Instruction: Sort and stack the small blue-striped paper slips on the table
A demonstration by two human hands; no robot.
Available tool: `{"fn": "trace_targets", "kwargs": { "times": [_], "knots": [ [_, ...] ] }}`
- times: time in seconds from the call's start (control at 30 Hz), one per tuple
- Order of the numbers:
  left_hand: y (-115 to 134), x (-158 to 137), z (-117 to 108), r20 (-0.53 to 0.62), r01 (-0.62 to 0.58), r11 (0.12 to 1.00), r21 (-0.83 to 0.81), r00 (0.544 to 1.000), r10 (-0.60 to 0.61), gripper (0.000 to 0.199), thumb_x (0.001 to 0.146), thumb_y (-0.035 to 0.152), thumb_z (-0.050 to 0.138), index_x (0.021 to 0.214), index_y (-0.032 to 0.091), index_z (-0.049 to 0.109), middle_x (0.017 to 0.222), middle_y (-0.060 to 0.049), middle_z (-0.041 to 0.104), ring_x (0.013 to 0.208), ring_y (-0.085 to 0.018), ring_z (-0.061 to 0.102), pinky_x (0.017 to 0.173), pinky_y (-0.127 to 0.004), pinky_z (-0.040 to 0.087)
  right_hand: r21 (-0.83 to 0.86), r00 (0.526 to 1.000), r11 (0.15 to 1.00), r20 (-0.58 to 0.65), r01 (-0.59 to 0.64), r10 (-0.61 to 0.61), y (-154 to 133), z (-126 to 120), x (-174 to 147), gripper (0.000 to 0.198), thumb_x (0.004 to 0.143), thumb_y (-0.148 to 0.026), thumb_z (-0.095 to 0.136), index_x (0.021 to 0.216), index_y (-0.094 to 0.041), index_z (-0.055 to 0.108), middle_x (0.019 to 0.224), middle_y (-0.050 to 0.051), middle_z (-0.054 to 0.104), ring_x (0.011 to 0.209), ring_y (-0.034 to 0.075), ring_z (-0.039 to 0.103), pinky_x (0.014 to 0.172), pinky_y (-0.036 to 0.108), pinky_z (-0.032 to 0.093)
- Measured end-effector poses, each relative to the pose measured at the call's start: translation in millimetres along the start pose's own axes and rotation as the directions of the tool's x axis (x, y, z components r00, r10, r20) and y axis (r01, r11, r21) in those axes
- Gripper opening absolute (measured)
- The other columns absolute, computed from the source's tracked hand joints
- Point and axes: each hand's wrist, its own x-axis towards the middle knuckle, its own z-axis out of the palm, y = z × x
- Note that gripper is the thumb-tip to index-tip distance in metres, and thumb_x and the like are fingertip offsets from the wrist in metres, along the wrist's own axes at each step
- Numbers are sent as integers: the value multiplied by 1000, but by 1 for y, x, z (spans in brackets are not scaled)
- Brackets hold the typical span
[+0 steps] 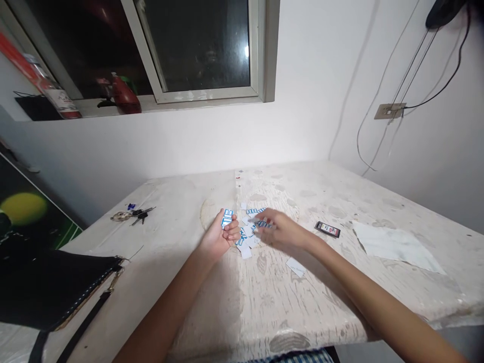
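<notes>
My left hand (220, 234) is closed around small white paper cards (227, 218) printed with blue boxes; how many it holds is hard to tell. Beside it on the table lies a loose pile of similar paper pieces (245, 250), some showing blue print and some plain white. Over the right side of this pile hovers my right hand (282, 229), its fingers apart and pointing left, with nothing visible between them. It partly covers the pieces beneath. One separate paper piece (296, 267) lies nearer the table's front edge, below my right wrist.
A patterned plastic cover lies over the table (264, 307). Toward the right are a small dark label-bearing object (327, 229) and a white sheet (397, 247). Keys (141, 214) and a black bag (56, 287) with a strap are on the left. The wall (302, 126) stands behind.
</notes>
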Motion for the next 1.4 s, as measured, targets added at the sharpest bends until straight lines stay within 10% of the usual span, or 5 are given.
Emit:
{"fn": "trace_targets", "kwargs": {
  "times": [0.3,0.73,0.9,1.1,1.4],
  "knots": [
    [5,-2,0,-29,-45,997,-70,999,43,35,90,37,35,68,12,46,46,7,23,34,-3,22,34,-14,23,-159,939,946,248,284,-240,-11,17,-6,20,85,-16,44,94,-17,62,92,8,58,90,19,51,77,31,40],
    [-20,3,-8,-38,273,892,360,960,-278,41,87,47,32,68,15,48,41,6,32,29,-3,23,34,-16,27,429,999,903,40,-16,-1,-24,2,1,26,85,-23,41,91,-14,64,73,3,55,58,11,48,55,24,39],
    [-36,0,-3,-28,300,837,458,946,-324,36,85,43,36,70,14,51,52,-3,53,43,-13,51,55,-34,49,306,982,942,81,137,-169,-36,-2,-5,32,78,-6,41,93,-19,66,81,3,58,72,12,54,65,24,41],
    [-45,4,-1,-86,303,902,307,953,-291,30,86,36,42,64,14,45,51,0,46,37,-7,42,37,-17,33,220,983,973,148,75,-109,-44,7,-8,26,77,-4,40,91,-17,58,66,-1,58,58,11,53,55,23,41],
    [-23,6,5,-64,207,967,146,978,-200,29,90,30,34,82,8,51,59,0,42,38,-1,31,33,-11,24,-105,975,991,-215,-77,53,-30,-95,-33,36,81,-19,48,117,-21,50,110,9,54,90,19,54,76,33,45]
  ]
}}
